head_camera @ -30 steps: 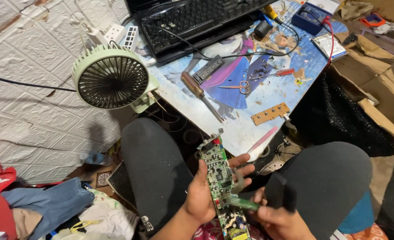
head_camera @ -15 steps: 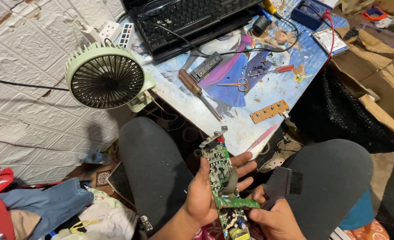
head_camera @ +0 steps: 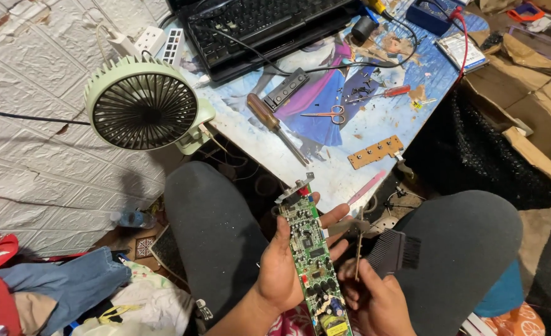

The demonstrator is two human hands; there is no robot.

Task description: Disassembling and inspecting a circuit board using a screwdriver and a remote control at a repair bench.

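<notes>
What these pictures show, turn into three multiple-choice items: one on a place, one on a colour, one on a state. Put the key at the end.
1. The scissors lie:
A. on the keyboard
B. on the table
C. on the heap of clothes

2. The circuit board in the left hand is:
A. blue
B. red
C. green

3. The right hand is:
A. closed on a brush
B. open and empty
C. flat on the table

Key: 1 B, they rest on the pictured table top; 2 C, the board's face is green; 3 A, the fingers wrap the handle of the black-bristled brush.
</notes>
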